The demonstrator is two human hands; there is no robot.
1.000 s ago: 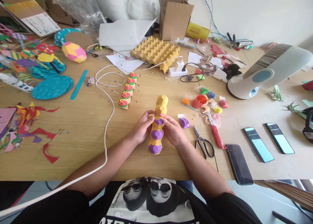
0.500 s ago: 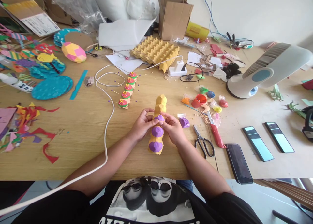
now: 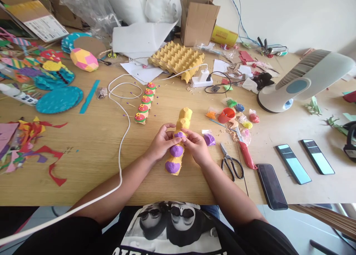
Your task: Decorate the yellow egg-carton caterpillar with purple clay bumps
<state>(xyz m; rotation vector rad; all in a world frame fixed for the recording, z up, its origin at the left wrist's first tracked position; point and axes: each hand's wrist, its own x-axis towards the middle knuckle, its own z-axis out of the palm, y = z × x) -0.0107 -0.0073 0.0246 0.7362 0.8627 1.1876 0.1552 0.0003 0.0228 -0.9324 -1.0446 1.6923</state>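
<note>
A yellow egg-carton strip (image 3: 184, 122) is held between my two hands, its long side running away from me. Purple clay (image 3: 176, 151) covers the two bumps closest to me, and a smaller purple patch sits on the third. My left hand (image 3: 164, 141) grips the strip's left side, thumb on the third bump. From the right, my right hand (image 3: 196, 143) grips it too, its thumb close to the left one on the purple patch. The far bumps are bare yellow. Right of my hands lies a packet of purple clay (image 3: 209, 139).
Scissors (image 3: 231, 160), a red-handled knife (image 3: 247, 155) and a dark phone (image 3: 272, 186) lie to the right. A red cup (image 3: 226, 115) stands among clay packets. Beyond is a decorated carton strip (image 3: 145, 103). A white cable (image 3: 121, 143) crosses my left forearm. A white fan (image 3: 294, 80) stands right.
The carton strip has tilted: its near end has swung left and its far end slightly right. Both hands keep their hold in nearly the same place.
</note>
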